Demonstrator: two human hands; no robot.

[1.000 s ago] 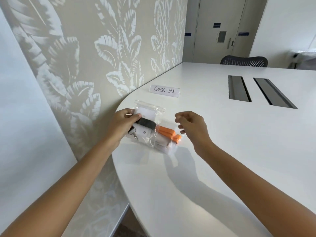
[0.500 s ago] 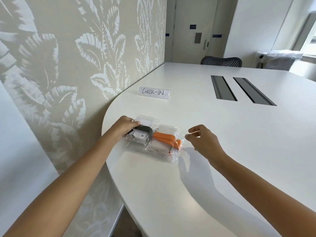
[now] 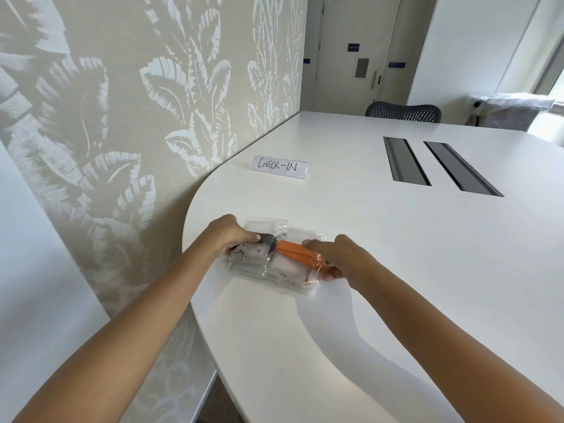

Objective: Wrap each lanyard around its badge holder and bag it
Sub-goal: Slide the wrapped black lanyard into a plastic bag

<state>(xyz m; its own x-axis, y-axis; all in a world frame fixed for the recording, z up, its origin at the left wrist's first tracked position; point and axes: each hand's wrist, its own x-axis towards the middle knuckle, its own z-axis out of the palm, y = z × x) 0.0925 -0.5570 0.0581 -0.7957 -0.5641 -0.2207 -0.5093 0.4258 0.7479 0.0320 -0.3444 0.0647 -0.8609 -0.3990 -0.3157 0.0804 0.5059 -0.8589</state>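
Note:
Two clear plastic bags lie side by side on the white table [image 3: 381, 270], near its rounded left end. The left bag [image 3: 254, 254] holds a badge holder wrapped in a black lanyard, with a metal clip showing. The right bag [image 3: 290, 267] holds a badge holder wrapped in an orange lanyard [image 3: 293, 250]. My left hand [image 3: 227, 236] grips the left bag from its left side, thumb on top. My right hand [image 3: 332, 254] grips the right bag at its right end, fingers over the orange lanyard and thumb underneath.
A paper sign reading CHECK-IN [image 3: 278, 167] stands farther back on the table. Two dark cable slots [image 3: 439, 166] are set into the tabletop at the right. A leaf-patterned wall [image 3: 122, 117] runs along the left. A mesh chair [image 3: 403, 112] sits at the far end.
My right hand has moved left from open air and taken hold of the orange-lanyard bag. My left hand keeps its hold on the black-lanyard bag. The camera view has shifted.

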